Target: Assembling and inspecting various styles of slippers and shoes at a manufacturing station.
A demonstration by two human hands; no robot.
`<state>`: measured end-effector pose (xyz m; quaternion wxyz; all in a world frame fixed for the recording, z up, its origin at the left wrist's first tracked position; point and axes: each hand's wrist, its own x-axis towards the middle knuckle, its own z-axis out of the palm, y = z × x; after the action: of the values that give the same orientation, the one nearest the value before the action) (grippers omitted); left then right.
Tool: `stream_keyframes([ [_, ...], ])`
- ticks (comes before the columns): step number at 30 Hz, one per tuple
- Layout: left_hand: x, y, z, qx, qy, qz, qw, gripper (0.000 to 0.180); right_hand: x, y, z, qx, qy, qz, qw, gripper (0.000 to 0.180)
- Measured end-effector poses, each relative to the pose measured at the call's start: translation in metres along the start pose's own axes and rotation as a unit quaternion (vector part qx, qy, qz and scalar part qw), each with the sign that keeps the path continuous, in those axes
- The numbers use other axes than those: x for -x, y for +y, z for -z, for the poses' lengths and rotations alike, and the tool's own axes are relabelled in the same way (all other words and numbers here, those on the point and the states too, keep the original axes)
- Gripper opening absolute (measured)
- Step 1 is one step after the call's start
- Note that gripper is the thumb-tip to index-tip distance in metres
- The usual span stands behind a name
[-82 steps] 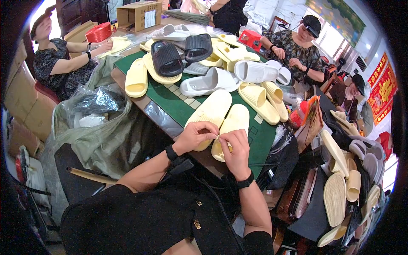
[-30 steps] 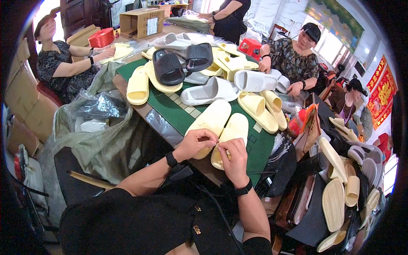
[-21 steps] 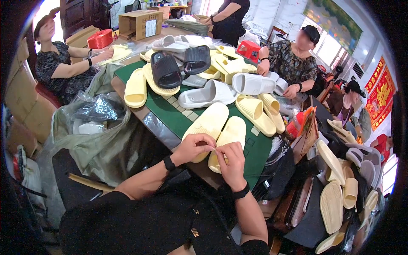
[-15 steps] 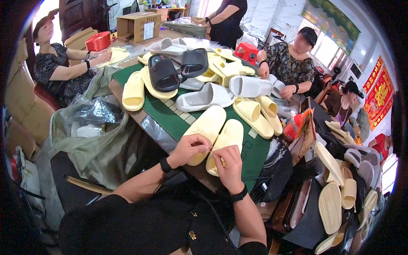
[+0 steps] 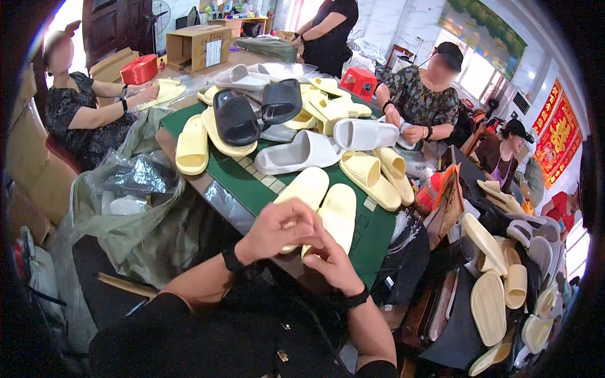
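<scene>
The left hand (image 5: 277, 230) and the right hand (image 5: 331, 263) are held above the near edge of the green-topped counter (image 5: 238, 190), with fingers bent and brought close together at the tips; whether anything is pinched between them cannot be told. Just beyond, a left yellow slipper (image 5: 309, 184) and a right yellow slipper (image 5: 339, 211) are set side by side near that edge (their nearer ends are partly covered by the hands). Behind these, a grey slipper (image 5: 299, 153) is laid. Toward the left corner, a single yellow slipper (image 5: 192, 148) is placed by the edge, and two black slippers (image 5: 236, 120) are piled beside it. Toward the right edge, another yellow pair (image 5: 372, 179) is laid. Past that edge, a light-coloured item is handled by a co-worker's hands (image 5: 414, 134).
</scene>
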<state>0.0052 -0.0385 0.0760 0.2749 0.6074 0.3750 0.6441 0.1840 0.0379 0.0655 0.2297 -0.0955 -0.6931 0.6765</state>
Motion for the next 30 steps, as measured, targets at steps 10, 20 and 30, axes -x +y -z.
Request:
stream_keyframes([
  [10, -0.052, -0.025, 0.049, 0.034, 0.169, -0.030, 0.985, 0.014, 0.033, -0.036, 0.077, -0.072, 0.085, 0.225, 0.968, 0.053],
  [20, -0.042, -0.084, -0.024, -0.546, -0.104, -0.042, 0.830, 0.043, 0.028, -0.007, 0.161, -0.241, 0.357, 0.268, 0.862, 0.041],
  [30, -0.059, 0.002, 0.034, -0.535, -0.023, -0.213, 0.817, 0.034, 0.017, -0.004, 0.133, 0.048, 0.475, 0.154, 0.865, 0.043],
])
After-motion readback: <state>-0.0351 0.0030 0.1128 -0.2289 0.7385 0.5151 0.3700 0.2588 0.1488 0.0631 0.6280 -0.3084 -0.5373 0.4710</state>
